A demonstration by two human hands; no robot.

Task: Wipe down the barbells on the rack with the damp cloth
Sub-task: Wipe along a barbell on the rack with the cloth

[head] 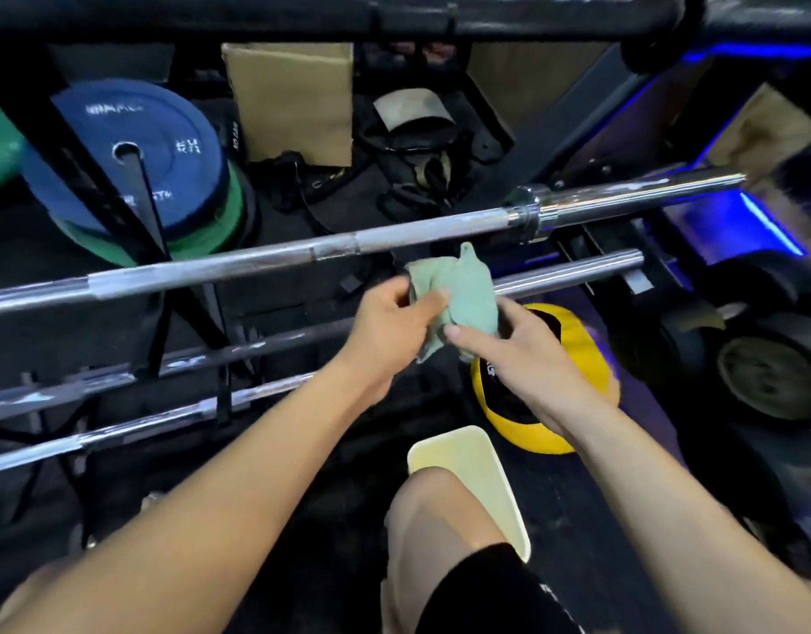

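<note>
Dark gym floor spreads under you, with a black rack carrying four barbells across the view. Top barbell runs left to right, its chrome sleeve off to the right; three more bars sit lower, nearer you. Behind them, blue and green plates are stacked at left, and a cardboard box stands at centre back. Down by your knee there's a pale tub, a yellow plate just right of it. Your left hand and right hand both pinch the bunched green cloth, held just below the top barbell; possibly not touching it, hard to say.
</note>
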